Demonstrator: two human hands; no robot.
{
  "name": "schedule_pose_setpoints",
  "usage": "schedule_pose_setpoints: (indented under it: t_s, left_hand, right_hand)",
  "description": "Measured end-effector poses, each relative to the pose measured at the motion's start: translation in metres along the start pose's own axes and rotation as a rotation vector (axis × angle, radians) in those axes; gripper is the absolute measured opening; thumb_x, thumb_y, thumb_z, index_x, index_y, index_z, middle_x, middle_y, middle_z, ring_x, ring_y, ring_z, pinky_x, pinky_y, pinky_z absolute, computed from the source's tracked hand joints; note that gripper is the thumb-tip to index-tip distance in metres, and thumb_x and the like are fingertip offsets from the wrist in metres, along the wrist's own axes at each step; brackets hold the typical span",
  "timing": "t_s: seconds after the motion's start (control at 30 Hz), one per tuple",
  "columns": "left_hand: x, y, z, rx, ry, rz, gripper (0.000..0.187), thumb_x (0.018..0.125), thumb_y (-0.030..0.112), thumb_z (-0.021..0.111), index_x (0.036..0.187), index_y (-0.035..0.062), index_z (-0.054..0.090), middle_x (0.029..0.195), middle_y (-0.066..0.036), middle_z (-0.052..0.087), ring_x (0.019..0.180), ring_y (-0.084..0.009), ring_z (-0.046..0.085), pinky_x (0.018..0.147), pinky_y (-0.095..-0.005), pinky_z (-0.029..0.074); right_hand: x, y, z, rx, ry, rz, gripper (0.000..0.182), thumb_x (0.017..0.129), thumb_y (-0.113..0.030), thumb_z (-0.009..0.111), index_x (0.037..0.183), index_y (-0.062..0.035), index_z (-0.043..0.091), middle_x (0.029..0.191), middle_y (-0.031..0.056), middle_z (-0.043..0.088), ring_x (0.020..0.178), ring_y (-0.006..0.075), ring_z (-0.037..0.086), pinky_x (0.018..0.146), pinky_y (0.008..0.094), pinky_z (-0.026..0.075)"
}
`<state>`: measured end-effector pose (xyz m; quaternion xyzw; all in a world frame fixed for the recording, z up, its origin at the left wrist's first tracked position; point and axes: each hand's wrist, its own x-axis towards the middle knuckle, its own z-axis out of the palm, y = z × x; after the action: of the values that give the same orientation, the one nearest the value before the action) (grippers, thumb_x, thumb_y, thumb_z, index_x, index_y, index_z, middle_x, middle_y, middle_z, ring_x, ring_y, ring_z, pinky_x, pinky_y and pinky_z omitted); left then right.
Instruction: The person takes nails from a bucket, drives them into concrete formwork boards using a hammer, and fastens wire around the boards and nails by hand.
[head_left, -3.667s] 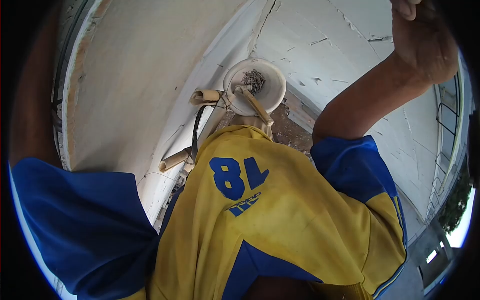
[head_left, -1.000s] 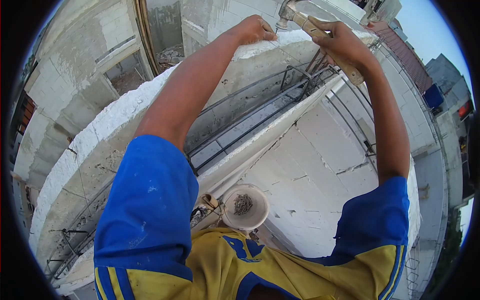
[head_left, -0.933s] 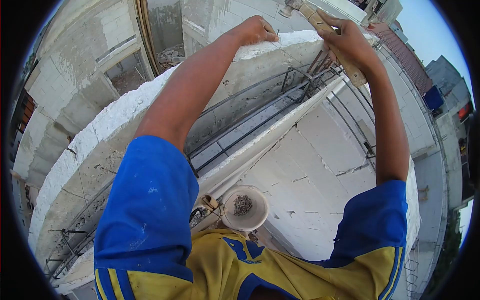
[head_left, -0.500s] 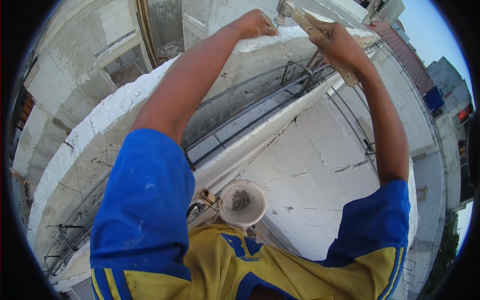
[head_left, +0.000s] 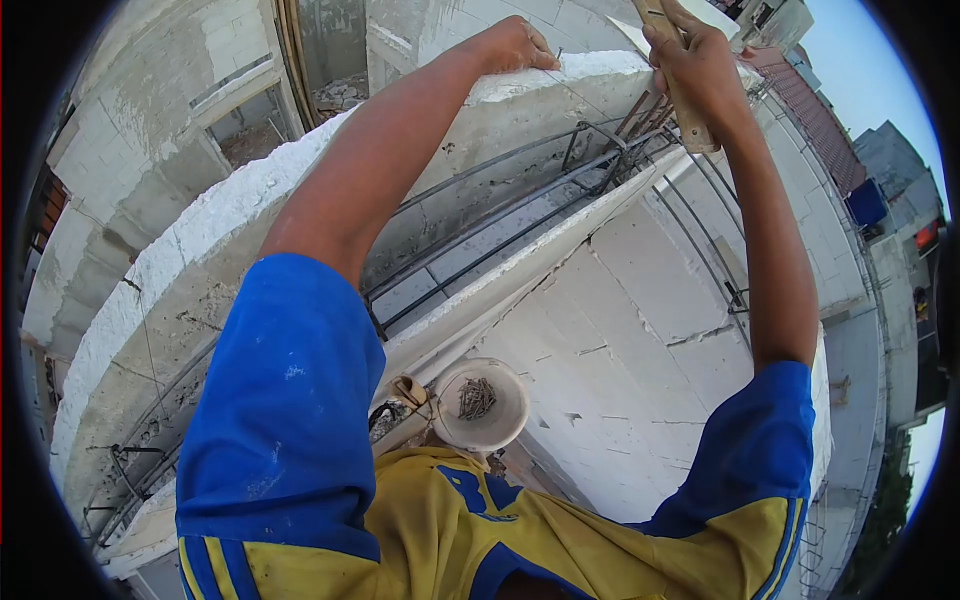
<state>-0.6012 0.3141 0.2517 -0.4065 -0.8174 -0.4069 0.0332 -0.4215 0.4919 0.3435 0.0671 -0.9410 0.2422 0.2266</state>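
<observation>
My left hand rests on the rough white top of the far wall, fingers pinched around a thin nail that sticks up by the fingertips. My right hand is wrapped round the wooden handle of a hammer. Its head lies beyond the upper edge of the view. The hammer is raised to the right of the nail, apart from it. Below my chest, a whitish bucket holds a heap of loose nails.
Steel reinforcing bars run in the gap between the far wall and the nearer block wall. Beside the bucket is a tan tool-like piece, partly hidden. A block building with openings stands at left; tiled roofs lie at right.
My right hand has lifted the hammer up and right, away from the nail, so its head has left the view. My left hand has stayed almost still on the wall top.
</observation>
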Motion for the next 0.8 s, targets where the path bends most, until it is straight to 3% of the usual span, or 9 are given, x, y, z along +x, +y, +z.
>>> schedule_pose_setpoints:
  t_s: [0.13, 0.23, 0.3, 0.37, 0.43, 0.5, 0.57, 0.7, 0.8]
  left_hand:
    - [-0.001, -0.001, 0.003, 0.025, -0.013, 0.096, 0.042, 0.081, 0.039, 0.076, 0.094, -0.0002, 0.075, 0.091, -0.011, 0.072, 0.084, -0.0197, 0.063, 0.079, -0.0345, 0.048]
    - [-0.006, 0.01, -0.002, 0.073, -0.037, -0.082, 0.037, 0.084, 0.032, 0.071, 0.106, 0.0025, 0.073, 0.108, -0.015, 0.071, 0.098, -0.0276, 0.065, 0.091, -0.0418, 0.049]
    - [-0.008, 0.011, 0.004, 0.154, 0.07, -0.191, 0.036, 0.083, 0.031, 0.073, 0.105, 0.003, 0.073, 0.107, -0.014, 0.072, 0.098, -0.0254, 0.066, 0.091, -0.0397, 0.049]
    - [-0.008, 0.011, 0.001, 0.152, 0.024, -0.194, 0.037, 0.084, 0.03, 0.072, 0.108, 0.0026, 0.072, 0.111, -0.015, 0.071, 0.103, -0.0264, 0.065, 0.095, -0.0397, 0.048]
    - [0.0, 0.002, 0.0, 0.047, -0.09, -0.063, 0.037, 0.084, 0.029, 0.072, 0.11, 0.0022, 0.072, 0.111, -0.015, 0.071, 0.106, -0.0271, 0.064, 0.096, -0.0396, 0.047]
    - [0.002, 0.005, -0.001, 0.074, -0.049, -0.053, 0.037, 0.083, 0.029, 0.073, 0.109, 0.0023, 0.072, 0.11, -0.015, 0.071, 0.104, -0.0267, 0.065, 0.094, -0.0395, 0.048]
    - [-0.009, 0.004, 0.0, 0.087, -0.019, -0.074, 0.036, 0.083, 0.029, 0.073, 0.108, 0.0025, 0.072, 0.109, -0.014, 0.072, 0.102, -0.0263, 0.065, 0.093, -0.0394, 0.049]
    - [-0.002, 0.002, 0.002, 0.042, -0.04, -0.074, 0.035, 0.081, 0.029, 0.074, 0.104, 0.0031, 0.074, 0.104, -0.012, 0.073, 0.096, -0.0242, 0.066, 0.089, -0.0384, 0.05]
    - [-0.005, 0.008, -0.002, 0.095, -0.02, -0.087, 0.035, 0.082, 0.028, 0.074, 0.108, 0.0033, 0.073, 0.106, -0.014, 0.072, 0.099, -0.0253, 0.065, 0.091, -0.039, 0.049]
  right_hand:
    - [-0.004, 0.0, -0.005, -0.112, -0.142, 0.032, 0.044, 0.094, -0.021, 0.062, 0.132, 0.0012, 0.057, 0.067, 0.0024, 0.059, 0.048, 0.0075, 0.054, 0.049, 0.0254, 0.046]
    - [-0.009, -0.019, -0.005, -0.047, -0.096, -0.002, 0.044, 0.093, -0.021, 0.063, 0.131, 0.0012, 0.058, 0.066, 0.0031, 0.059, 0.048, 0.0079, 0.054, 0.048, 0.0263, 0.046]
    - [-0.018, -0.045, -0.004, 0.024, 0.12, 0.235, 0.024, 0.087, -0.017, 0.064, 0.094, 0.0054, 0.067, 0.072, 0.0094, 0.065, 0.07, 0.0171, 0.06, 0.071, 0.0413, 0.05]
    - [-0.011, -0.026, 0.002, 0.024, 0.098, 0.244, 0.03, 0.088, -0.019, 0.064, 0.107, 0.0042, 0.068, 0.073, 0.0102, 0.064, 0.069, 0.017, 0.06, 0.068, 0.0392, 0.051]
    - [0.0, 0.003, -0.006, -0.495, -0.053, -0.159, 0.034, 0.09, -0.018, 0.062, 0.118, 0.0023, 0.066, 0.071, 0.0082, 0.062, 0.064, 0.0151, 0.058, 0.061, 0.0355, 0.05]
    - [0.002, -0.007, -0.016, -0.494, -0.037, -0.282, 0.038, 0.093, -0.016, 0.058, 0.127, 0.0006, 0.061, 0.068, 0.0043, 0.059, 0.057, 0.012, 0.054, 0.054, 0.0305, 0.048]
    - [-0.024, -0.054, -0.012, 0.029, 0.127, 0.163, 0.04, 0.094, -0.014, 0.057, 0.13, 0.0019, 0.059, 0.069, 0.0041, 0.059, 0.058, 0.0121, 0.055, 0.056, 0.0304, 0.048]
    - [-0.009, 0.011, 0.002, -0.118, -0.215, 0.023, 0.044, 0.094, -0.022, 0.063, 0.132, 0.0006, 0.058, 0.064, 0.0027, 0.058, 0.047, 0.0077, 0.054, 0.048, 0.0256, 0.045]
    - [-0.018, -0.036, -0.021, -0.04, -0.08, 0.11, 0.043, 0.094, -0.018, 0.059, 0.133, 0.001, 0.056, 0.067, 0.0028, 0.058, 0.053, 0.0093, 0.053, 0.052, 0.0268, 0.046]
